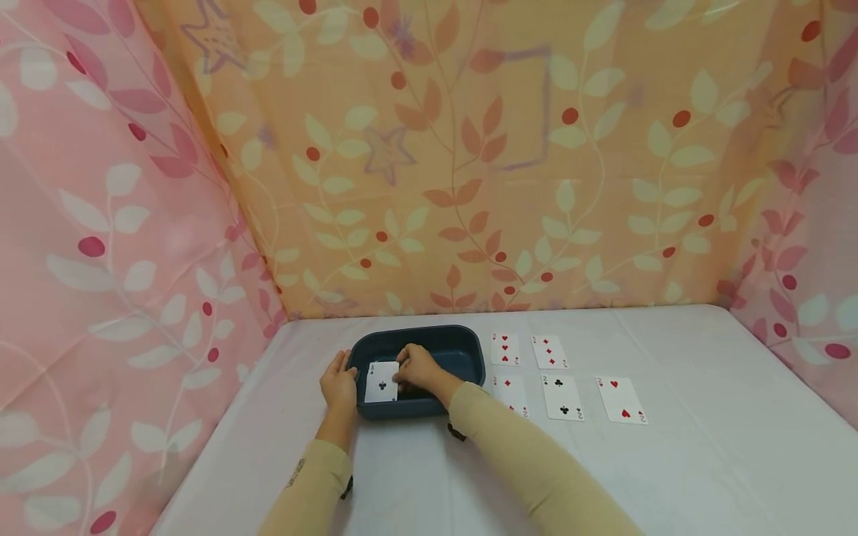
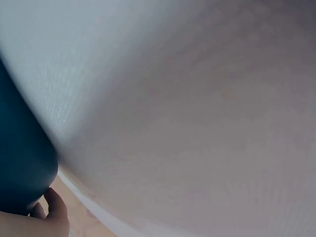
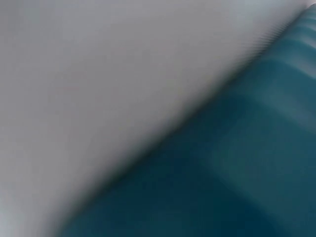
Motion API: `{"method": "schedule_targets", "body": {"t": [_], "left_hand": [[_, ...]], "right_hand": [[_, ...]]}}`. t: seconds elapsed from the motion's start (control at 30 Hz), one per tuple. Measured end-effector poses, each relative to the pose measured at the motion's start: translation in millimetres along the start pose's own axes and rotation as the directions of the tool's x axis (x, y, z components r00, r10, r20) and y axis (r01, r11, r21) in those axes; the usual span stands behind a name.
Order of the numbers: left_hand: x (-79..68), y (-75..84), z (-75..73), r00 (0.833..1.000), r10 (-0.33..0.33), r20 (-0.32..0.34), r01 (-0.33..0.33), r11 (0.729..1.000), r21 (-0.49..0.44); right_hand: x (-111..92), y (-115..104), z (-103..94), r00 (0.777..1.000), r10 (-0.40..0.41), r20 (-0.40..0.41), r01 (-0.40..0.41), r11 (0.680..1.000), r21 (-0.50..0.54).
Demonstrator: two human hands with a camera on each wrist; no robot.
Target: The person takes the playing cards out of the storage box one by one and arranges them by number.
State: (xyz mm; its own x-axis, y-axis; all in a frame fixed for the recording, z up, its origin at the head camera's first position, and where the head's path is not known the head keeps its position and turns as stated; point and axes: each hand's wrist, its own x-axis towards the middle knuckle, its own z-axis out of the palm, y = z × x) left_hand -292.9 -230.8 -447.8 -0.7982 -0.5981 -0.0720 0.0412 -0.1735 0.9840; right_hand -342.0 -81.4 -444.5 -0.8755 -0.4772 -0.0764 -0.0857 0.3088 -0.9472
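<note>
A dark blue rectangular tray (image 1: 462, 335) stands on the white table. My left hand (image 1: 338, 383) grips its left end, thumb at the rim and fingers along the outside wall. In the left wrist view, the fingers (image 2: 57, 205) of that hand show beside the blue tray (image 2: 24, 148). Inside the tray, my right hand (image 1: 418, 368) pinches the right edge of a playing card (image 1: 382, 383), face up with a single black club in its middle. The right wrist view has only the tray's blurred outer wall (image 3: 222, 163) and no hand.
Right of the tray lie face-up cards: a three of hearts (image 1: 505, 348), a three of diamonds (image 1: 549, 352), a two of clubs (image 1: 561, 397) and a two of hearts (image 1: 620, 400). The right sleeve partly covers a two of diamonds (image 1: 507, 391). Patterned cloth walls (image 1: 456, 223) surround the table.
</note>
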Motion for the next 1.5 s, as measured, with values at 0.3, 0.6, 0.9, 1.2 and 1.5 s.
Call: {"method": "schedule_targets", "body": {"t": [0.3, 0.6, 0.9, 1.2, 1.5], "left_hand": [[5.5, 2.9, 3.4, 1.000, -0.003, -0.006, 0.004, 0.999, 0.036], [9.7, 3.9, 1.8, 1.000, -0.012, 0.019, 0.011, 0.999, 0.033], [9.0, 7.1, -0.3, 0.999, -0.012, 0.034, 0.010, 0.999, 0.032], [11.9, 7.2, -4.4, 0.999, 0.000, 0.043, -0.002, 0.999, 0.042], [10.6, 9.1, -5.7, 0.999, -0.017, 0.035, 0.015, 0.999, 0.043]], "right_hand": [[-15.4, -12.6, -23.7, 0.999, -0.002, -0.047, 0.007, 0.995, 0.104], [-25.4, -20.8, -51.8, 0.998, -0.020, -0.066, 0.028, 0.993, 0.117], [-37.0, -26.1, -74.1, 0.995, 0.001, -0.101, 0.013, 0.990, 0.144], [-48.1, -25.5, -90.3, 0.994, 0.033, -0.102, -0.016, 0.986, 0.164], [-59.7, -22.7, -106.9, 0.992, 0.076, -0.101, -0.058, 0.984, 0.170]]}}
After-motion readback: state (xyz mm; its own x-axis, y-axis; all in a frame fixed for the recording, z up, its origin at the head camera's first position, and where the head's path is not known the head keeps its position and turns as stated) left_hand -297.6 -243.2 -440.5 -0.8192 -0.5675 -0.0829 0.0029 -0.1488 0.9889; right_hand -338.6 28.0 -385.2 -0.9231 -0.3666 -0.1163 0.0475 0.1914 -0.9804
